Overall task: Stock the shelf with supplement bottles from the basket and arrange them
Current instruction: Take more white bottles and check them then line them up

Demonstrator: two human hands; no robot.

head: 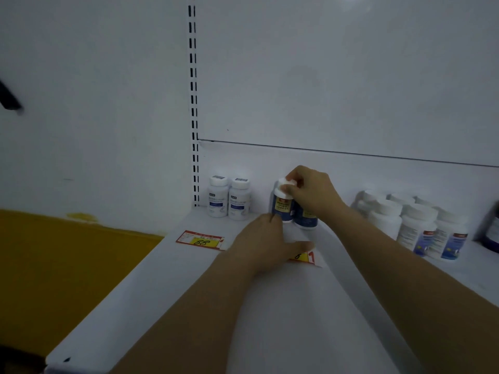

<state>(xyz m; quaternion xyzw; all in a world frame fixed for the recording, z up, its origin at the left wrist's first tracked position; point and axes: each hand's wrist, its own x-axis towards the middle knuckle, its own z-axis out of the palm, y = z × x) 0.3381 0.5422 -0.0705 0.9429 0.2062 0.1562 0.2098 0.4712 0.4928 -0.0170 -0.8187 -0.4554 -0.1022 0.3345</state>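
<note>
Two bare forearms reach in from the near edge, across the white shelf towards its back panel. The left hand lies low over the shelf board with its fingers stretched forward and the thumb spread out to the side. Its fingertips come right up to the foot of the dark blue bottle, though from here I cannot tell whether they actually touch it. The palm covers part of a red and yellow price tag.

The right hand comes over from above, its fingers curled around the white cap of that dark blue bottle and pinching it. The bottle stands upright near the back of the shelf, its yellow label facing out. Just beside it, on its right and partly under the right hand, stands a second dark blue bottle.

Further left, close to the slotted upright, two white bottles stand side by side and touching. In front of them a second price tag lies flat, marked 88. On the right, well apart from the hands, a cluster of white bottles stands in rows, and a dark container is cut off by the edge of view. A yellow surface shows beyond the left end of the shelf.
</note>
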